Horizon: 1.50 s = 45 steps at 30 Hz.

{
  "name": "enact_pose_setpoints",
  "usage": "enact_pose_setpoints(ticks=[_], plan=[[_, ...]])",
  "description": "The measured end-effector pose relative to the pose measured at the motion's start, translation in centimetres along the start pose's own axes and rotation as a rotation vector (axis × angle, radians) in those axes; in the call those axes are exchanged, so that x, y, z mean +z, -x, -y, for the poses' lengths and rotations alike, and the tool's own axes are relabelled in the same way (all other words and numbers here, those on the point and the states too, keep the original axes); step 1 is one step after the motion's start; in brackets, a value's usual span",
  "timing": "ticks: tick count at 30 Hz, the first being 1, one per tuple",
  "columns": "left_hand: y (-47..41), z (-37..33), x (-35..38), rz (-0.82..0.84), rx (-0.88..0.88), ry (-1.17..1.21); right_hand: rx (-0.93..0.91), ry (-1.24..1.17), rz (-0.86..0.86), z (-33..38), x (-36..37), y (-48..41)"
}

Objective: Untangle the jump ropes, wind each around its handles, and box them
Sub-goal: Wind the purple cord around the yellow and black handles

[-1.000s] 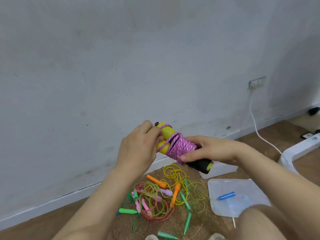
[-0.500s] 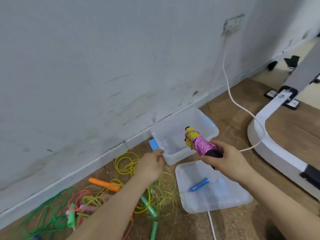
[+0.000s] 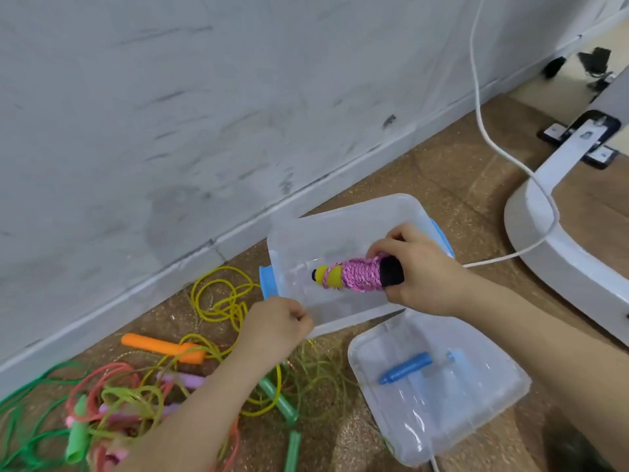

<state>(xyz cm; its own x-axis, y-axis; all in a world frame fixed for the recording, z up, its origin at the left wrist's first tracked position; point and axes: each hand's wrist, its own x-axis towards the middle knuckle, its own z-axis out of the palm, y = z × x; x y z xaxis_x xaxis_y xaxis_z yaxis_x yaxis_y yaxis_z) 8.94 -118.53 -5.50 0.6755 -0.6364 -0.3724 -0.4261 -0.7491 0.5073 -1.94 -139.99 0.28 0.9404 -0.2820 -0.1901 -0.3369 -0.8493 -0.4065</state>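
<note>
My right hand (image 3: 420, 274) grips the black end of a wound jump rope (image 3: 354, 275): pink cord wrapped round yellow-and-black handles. The bundle lies sideways inside the clear plastic box (image 3: 347, 216) by the wall, low over its bottom. At the box's near-left rim my left hand (image 3: 277, 323) holds on with curled fingers. A tangle of green, yellow, red and pink ropes (image 3: 136, 393) with an orange handle (image 3: 163, 347) covers the floor at lower left.
The box's clear lid (image 3: 476, 403) lies on the floor to the right, with a blue handle (image 3: 405, 368) seen on or under it. A white cable (image 3: 483, 131) runs down the wall to a white stand base (image 3: 558, 253) at right.
The view has swung down and right. My right hand has carried the wound pink rope from chest height down into the box. My left hand let go of the rope and took the box's rim.
</note>
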Motion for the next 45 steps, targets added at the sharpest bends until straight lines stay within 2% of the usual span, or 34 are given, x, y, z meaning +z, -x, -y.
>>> enact_pose_setpoints(ticks=[2,5,9,12,16,18,23,26,32,36,40,45], plan=[[1.7,1.0,0.0,0.05,-0.005,0.083,0.011,0.042,0.06,0.9,2.1,-0.5],[3.0,1.7,0.5,0.025,-0.01,0.216,0.003,0.264,0.039,1.7,5.0,-1.3],[2.9,1.8,0.6,-0.048,-0.064,0.332,0.25,0.292,0.041,2.5,4.2,-3.4],[2.9,1.9,1.0,-0.07,-0.063,0.354,0.311,0.178,0.024,2.5,3.6,-4.4],[2.8,1.4,1.4,-0.073,-0.05,0.396,0.418,-0.265,-0.121,2.9,5.7,-5.2],[2.8,1.4,1.6,-0.077,-0.03,0.379,0.462,-0.363,-0.085,2.7,7.1,-5.5],[2.8,1.4,1.8,-0.073,0.011,0.309,0.346,-0.183,0.122,1.6,6.9,-7.3],[2.8,1.3,1.9,-0.09,0.017,0.304,0.387,-0.228,0.187,1.3,5.5,-8.6],[2.9,1.6,2.6,-0.156,-0.014,0.337,0.464,-0.028,0.157,-0.1,7.6,-10.0],[3.0,1.4,2.6,-0.157,-0.018,0.355,0.49,-0.081,0.119,-0.1,9.7,-11.0],[2.8,1.5,2.2,-0.122,-0.006,0.375,0.558,-0.244,0.056,0.2,9.6,-10.8],[3.2,1.3,2.0,-0.18,0.046,0.174,0.31,-0.102,0.15,0.8,11.4,-9.6]])
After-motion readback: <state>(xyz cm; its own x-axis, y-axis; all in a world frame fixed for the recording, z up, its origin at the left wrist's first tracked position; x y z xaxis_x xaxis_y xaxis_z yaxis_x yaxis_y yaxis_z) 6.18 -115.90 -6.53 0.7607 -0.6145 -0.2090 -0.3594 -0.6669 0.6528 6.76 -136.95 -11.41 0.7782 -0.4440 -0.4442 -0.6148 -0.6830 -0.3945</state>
